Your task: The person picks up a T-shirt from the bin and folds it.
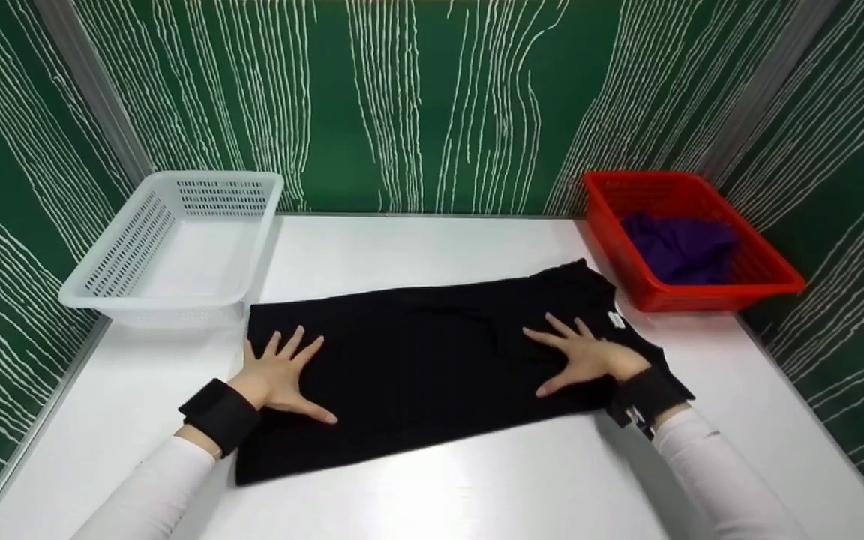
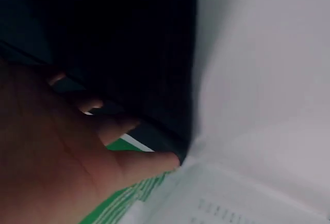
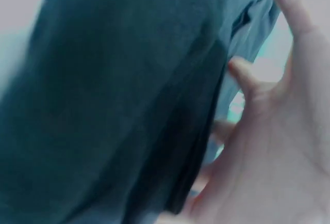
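A black garment (image 1: 417,360), apparently a folded shirt, lies stretched out sideways on the white table, with a small white label (image 1: 616,320) near its right end. My left hand (image 1: 274,379) rests on its left end, fingers spread wide. On the right part my right hand (image 1: 578,354) touches the cloth, its fingers spread as well. The left wrist view has the dark cloth (image 2: 129,43) beside the fingers of the left hand (image 2: 56,146). In the right wrist view the cloth (image 3: 113,100) shows creases next to the right hand (image 3: 273,136).
At the back left stands a white plastic basket (image 1: 252,247) with slotted walls and nothing visible inside. A red basket (image 1: 702,296) at the back right holds a purple cloth (image 1: 679,247). Green panels with white wavy lines (image 1: 432,105) enclose the table (image 1: 462,487) at the back and sides.
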Demonstrator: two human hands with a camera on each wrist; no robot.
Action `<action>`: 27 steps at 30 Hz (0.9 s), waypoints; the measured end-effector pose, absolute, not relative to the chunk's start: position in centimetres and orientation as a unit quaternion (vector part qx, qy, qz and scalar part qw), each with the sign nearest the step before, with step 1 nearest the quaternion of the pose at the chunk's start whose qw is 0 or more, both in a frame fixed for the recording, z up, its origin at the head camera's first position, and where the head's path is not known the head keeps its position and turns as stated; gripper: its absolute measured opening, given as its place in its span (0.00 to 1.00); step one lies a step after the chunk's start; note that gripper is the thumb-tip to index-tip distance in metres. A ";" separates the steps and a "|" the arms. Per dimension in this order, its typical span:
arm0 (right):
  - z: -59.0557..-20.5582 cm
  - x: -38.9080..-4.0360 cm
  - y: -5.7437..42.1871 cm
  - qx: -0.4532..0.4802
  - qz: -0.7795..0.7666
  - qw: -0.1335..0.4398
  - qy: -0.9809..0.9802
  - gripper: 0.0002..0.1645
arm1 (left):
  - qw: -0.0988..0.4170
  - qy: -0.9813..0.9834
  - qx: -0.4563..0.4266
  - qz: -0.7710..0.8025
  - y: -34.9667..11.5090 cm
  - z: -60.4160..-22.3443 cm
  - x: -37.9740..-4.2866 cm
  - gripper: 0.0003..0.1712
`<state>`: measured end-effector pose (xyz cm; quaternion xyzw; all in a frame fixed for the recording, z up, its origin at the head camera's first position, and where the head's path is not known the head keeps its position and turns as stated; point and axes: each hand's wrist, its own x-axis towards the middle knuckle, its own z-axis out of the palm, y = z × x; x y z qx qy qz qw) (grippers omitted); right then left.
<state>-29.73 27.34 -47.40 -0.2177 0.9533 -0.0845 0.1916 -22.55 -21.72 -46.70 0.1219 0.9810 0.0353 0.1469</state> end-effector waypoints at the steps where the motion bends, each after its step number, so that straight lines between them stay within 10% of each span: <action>1: -47.3 -30.5 27.5 -0.223 -0.084 0.193 0.952 0.65 | 0.148 0.982 0.111 0.030 -21.2 -46.6 -22.2 0.73; 11: -44.2 -32.6 24.8 -0.146 -0.058 0.276 0.948 0.70 | 0.159 0.983 0.088 -0.018 -18.7 -44.8 -21.3 0.74; 27: -47.2 -32.6 19.9 -0.073 -0.046 0.253 0.964 0.48 | 0.179 0.976 0.119 0.023 -18.7 -46.6 -21.7 0.72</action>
